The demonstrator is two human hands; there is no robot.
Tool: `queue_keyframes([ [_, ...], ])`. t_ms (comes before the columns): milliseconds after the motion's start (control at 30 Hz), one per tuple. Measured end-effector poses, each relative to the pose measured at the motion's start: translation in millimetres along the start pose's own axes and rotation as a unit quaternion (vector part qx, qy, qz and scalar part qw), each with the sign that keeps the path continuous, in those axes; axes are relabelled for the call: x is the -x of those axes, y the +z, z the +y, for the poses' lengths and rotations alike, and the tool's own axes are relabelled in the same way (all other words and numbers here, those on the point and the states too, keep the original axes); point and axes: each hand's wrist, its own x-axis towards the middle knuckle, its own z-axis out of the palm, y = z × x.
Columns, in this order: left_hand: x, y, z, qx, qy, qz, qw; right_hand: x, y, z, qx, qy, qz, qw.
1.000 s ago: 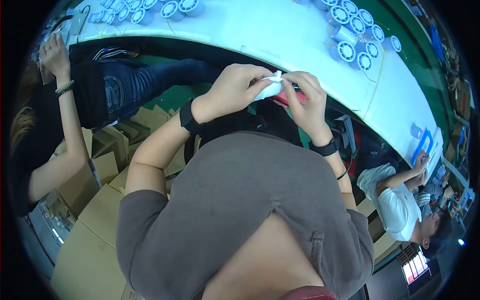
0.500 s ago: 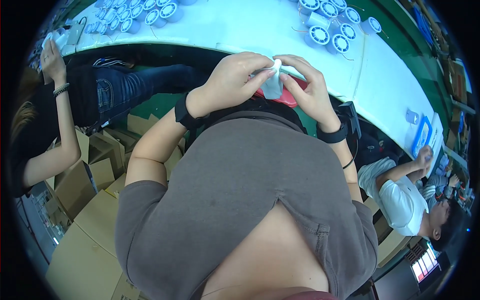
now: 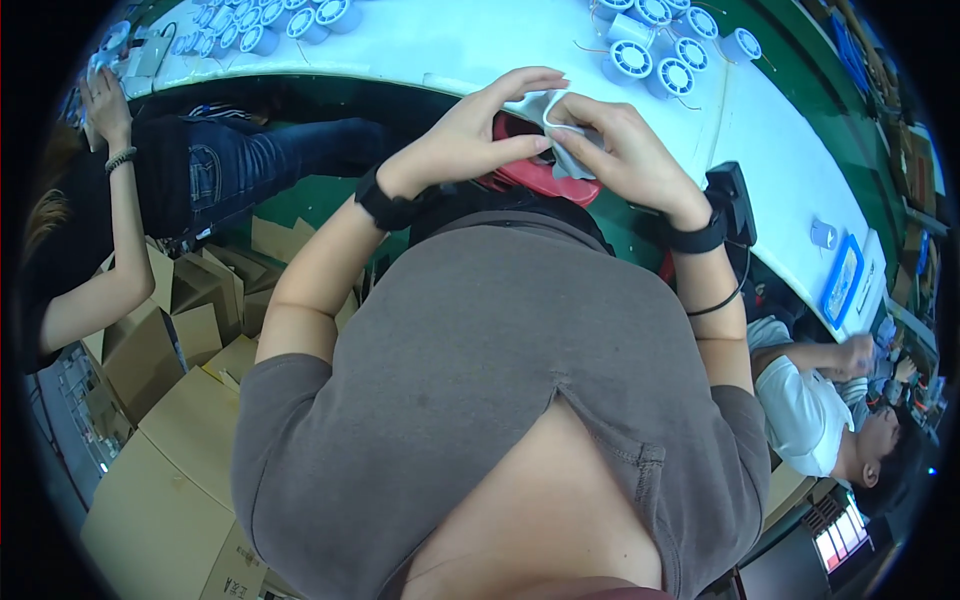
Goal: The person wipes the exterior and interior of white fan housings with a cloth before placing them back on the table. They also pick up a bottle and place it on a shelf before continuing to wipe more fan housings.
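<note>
In the head view, a small pale grey piece of soft sheet or cloth (image 3: 569, 164) with a whitish folded edge hangs from my right hand (image 3: 628, 150). The right fingers and thumb are closed on it. My left hand (image 3: 462, 140) is beside it on the left, with thumb and fingers spread wide. Its fingertips come close to the sheet's edge; whether they touch it I cannot tell. Both hands are in front of my body, at the near edge of the white table (image 3: 470, 50). Part of the sheet is hidden behind the right fingers.
Pale blue cylindrical parts with slotted round ends (image 3: 629, 60) stand on the table at right, and another group (image 3: 258, 40) at left. Below the hands is a red object (image 3: 545, 182). Cardboard boxes (image 3: 160, 450) fill the lower left. People work on both sides.
My left fingers have come off the sheet and spread apart. The right hand has moved slightly right, keeping the sheet, which is now tilted and shows a curved edge.
</note>
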Motion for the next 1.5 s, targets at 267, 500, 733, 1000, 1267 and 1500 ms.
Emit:
queue_keyframes([
  [267,-22.5,7.0,-12.2,0.202,-0.093,-0.207,0.953,0.0,-28.1,-8.2,0.053,0.028,-0.094,0.994],
  [500,-20.6,15.2,-11.5,0.197,-0.107,-0.24,0.945,13.4,-33.7,3.1,0.052,0.055,-0.05,0.996],
  [733,-15.5,12.9,-14.2,0.1,-0.069,-0.216,0.969,18.7,-36.0,17.1,0.026,0.143,-0.132,0.98],
  [1000,-5.2,8.9,-14.5,0.15,-0.194,-0.256,0.935,15.8,-29.7,19.2,-0.037,0.074,-0.078,0.993],
  [1267,5.0,11.4,-23.4,0.263,-0.282,-0.038,0.922,3.9,5.4,-3.7,0.141,0.014,0.062,0.988],
  [1500,14.2,-11.9,-34.8,0.509,-0.351,0.089,0.781,-31.0,40.7,-12.4,0.301,-0.144,0.019,0.943],
])
